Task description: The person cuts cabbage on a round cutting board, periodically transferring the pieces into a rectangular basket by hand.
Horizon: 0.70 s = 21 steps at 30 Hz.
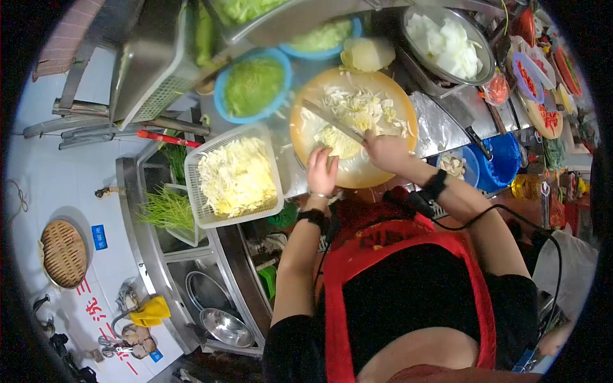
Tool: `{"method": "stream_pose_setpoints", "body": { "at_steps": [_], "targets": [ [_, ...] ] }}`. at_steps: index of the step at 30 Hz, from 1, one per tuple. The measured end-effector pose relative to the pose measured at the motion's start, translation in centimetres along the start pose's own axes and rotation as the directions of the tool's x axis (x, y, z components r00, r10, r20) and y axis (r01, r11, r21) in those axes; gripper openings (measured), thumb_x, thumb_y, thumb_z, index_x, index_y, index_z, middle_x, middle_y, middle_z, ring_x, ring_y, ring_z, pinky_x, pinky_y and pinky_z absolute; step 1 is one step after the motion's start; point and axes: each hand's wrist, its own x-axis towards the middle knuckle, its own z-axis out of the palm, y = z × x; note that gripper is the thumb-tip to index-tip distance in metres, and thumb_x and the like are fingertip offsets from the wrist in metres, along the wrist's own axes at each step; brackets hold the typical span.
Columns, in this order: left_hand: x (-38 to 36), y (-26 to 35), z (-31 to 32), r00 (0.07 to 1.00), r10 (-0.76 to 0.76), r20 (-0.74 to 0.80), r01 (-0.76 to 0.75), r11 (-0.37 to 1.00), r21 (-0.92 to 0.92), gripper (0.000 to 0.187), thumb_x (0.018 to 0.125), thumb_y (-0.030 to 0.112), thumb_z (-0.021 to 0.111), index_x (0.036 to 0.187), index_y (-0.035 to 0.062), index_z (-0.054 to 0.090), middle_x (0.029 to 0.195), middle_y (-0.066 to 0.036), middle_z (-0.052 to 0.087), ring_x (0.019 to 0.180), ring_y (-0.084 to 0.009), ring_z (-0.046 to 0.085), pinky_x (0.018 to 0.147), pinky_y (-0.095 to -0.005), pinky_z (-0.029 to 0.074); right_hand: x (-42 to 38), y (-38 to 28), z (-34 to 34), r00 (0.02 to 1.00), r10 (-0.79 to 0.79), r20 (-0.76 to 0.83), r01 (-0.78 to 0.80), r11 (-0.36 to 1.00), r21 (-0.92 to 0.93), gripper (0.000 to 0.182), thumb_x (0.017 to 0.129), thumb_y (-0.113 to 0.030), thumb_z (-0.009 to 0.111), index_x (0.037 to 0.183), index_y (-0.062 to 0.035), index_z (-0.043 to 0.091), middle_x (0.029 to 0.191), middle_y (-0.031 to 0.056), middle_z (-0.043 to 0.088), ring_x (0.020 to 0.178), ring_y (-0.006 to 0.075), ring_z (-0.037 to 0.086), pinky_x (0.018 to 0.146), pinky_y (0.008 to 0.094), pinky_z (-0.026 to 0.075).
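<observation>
A round yellowish cutting board (352,175) carries shredded napa cabbage (361,105) over its far half. My right hand (388,153) is closed around the handle of a kitchen knife (333,121), whose blade points to the far left across the board. Just left of it, my left hand (322,171) presses curled fingers on a piece of napa cabbage (341,142) near the board's left edge. The blade lies beyond that piece, close to its far side. A white plastic basket (280,195) full of cut cabbage stands left of the board.
Two blue basins (219,102) with green shreds sit at the far left of the board. A steel bowl (488,60) of white chunks stands far right. Below it are a blue bucket (501,169) and a second knife (477,142). A steel sink (185,255) is at left.
</observation>
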Motion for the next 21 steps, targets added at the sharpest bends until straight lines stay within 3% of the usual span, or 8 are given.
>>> {"method": "stream_pose_setpoints", "body": {
  "at_steps": [1, 2, 4, 9, 12, 17, 19, 21],
  "targets": [
    [-0.1, -0.2, 0.2, 0.998, 0.038, 0.054, -0.041, 0.998, 0.055, 0.025, 0.075, 0.017, 0.066, 0.096, 0.0056, 0.060, 0.101, -0.012, 0.057, 0.095, -0.0310, 0.054, 0.082, -0.0360, 0.045, 0.2, 0.4, 2.0, 1.000, 0.005, 0.005, -0.005, 1.000, 0.001, 0.018, 0.080, -0.015, 0.047, 0.092, -0.0017, 0.050, 0.068, 0.0138, 0.064, 0.057, 0.0289, 0.063, 0.046, 0.0411, 0.047],
    [-0.2, 0.0, 0.6, 0.999, 0.046, 0.015, -0.047, 0.995, 0.085, 0.021, 0.076, 0.016, 0.065, 0.094, 0.0068, 0.061, 0.100, -0.011, 0.058, 0.093, -0.0304, 0.056, 0.081, -0.0360, 0.045, 1.2, 1.1, 5.3, 1.000, -0.004, 0.008, 0.004, 0.999, -0.048, 0.020, 0.084, -0.022, 0.045, 0.090, -0.0029, 0.049, 0.064, 0.0135, 0.062, 0.054, 0.0298, 0.061, 0.046, 0.0417, 0.046],
    [0.1, 0.2, 1.0, 0.999, 0.043, -0.001, -0.043, 0.995, 0.091, 0.022, 0.076, 0.016, 0.065, 0.095, 0.0070, 0.061, 0.101, -0.011, 0.057, 0.093, -0.0304, 0.056, 0.080, -0.0361, 0.045, 2.3, 1.6, 5.5, 1.000, -0.017, -0.012, 0.016, 0.995, -0.102, 0.025, 0.088, -0.028, 0.043, 0.088, -0.0042, 0.049, 0.060, 0.0133, 0.060, 0.052, 0.0306, 0.060, 0.045, 0.0423, 0.045],
    [-0.3, 0.1, 0.8, 0.996, 0.038, -0.080, -0.034, 0.998, 0.047, 0.021, 0.074, 0.016, 0.066, 0.093, 0.0077, 0.061, 0.101, -0.010, 0.056, 0.094, -0.0307, 0.054, 0.080, -0.0372, 0.046, -0.1, 0.2, 0.4, 0.999, -0.015, 0.037, 0.016, 0.999, -0.044, 0.021, 0.085, -0.024, 0.046, 0.089, -0.0033, 0.048, 0.065, 0.0136, 0.062, 0.057, 0.0300, 0.062, 0.050, 0.0408, 0.048],
    [-0.5, 0.2, 1.2, 0.999, 0.010, -0.050, -0.008, 0.999, 0.037, 0.020, 0.074, 0.014, 0.066, 0.091, 0.0073, 0.061, 0.099, -0.011, 0.057, 0.093, -0.0303, 0.055, 0.079, -0.0374, 0.046, 1.0, 0.2, 4.4, 0.992, -0.011, 0.127, 0.018, 0.998, -0.056, 0.022, 0.084, -0.023, 0.046, 0.091, -0.0023, 0.047, 0.065, 0.0149, 0.062, 0.058, 0.0303, 0.062, 0.050, 0.0410, 0.048],
    [-0.6, 0.1, 1.0, 0.998, -0.013, -0.065, 0.015, 0.999, 0.035, 0.018, 0.073, 0.012, 0.066, 0.090, 0.0063, 0.061, 0.098, -0.011, 0.058, 0.092, -0.0298, 0.056, 0.078, -0.0370, 0.046, 1.2, -0.1, 4.1, 0.995, -0.014, 0.103, 0.016, 1.000, -0.018, 0.020, 0.082, -0.020, 0.045, 0.091, -0.0017, 0.046, 0.063, 0.0151, 0.061, 0.057, 0.0306, 0.062, 0.048, 0.0412, 0.048],
    [-0.8, 0.0, 0.8, 0.992, -0.016, -0.122, 0.009, 0.998, -0.055, 0.018, 0.073, 0.011, 0.066, 0.089, 0.0047, 0.062, 0.097, -0.012, 0.058, 0.090, -0.0299, 0.056, 0.079, -0.0367, 0.045, 0.5, -0.5, 2.2, 0.991, -0.036, 0.129, 0.041, 0.998, -0.039, 0.019, 0.081, -0.018, 0.045, 0.090, -0.0016, 0.046, 0.062, 0.0151, 0.061, 0.055, 0.0309, 0.062, 0.047, 0.0409, 0.048],
    [-1.0, 0.0, 0.7, 0.994, -0.022, -0.103, 0.016, 0.998, -0.061, 0.018, 0.074, 0.012, 0.066, 0.090, 0.0041, 0.062, 0.099, -0.012, 0.058, 0.091, -0.0300, 0.056, 0.079, -0.0361, 0.045, -0.6, -1.1, 1.7, 0.999, -0.054, 0.003, 0.054, 0.998, 0.017, 0.016, 0.078, -0.014, 0.044, 0.088, -0.0017, 0.046, 0.060, 0.0151, 0.060, 0.053, 0.0319, 0.061, 0.044, 0.0402, 0.047]
  ]
}}
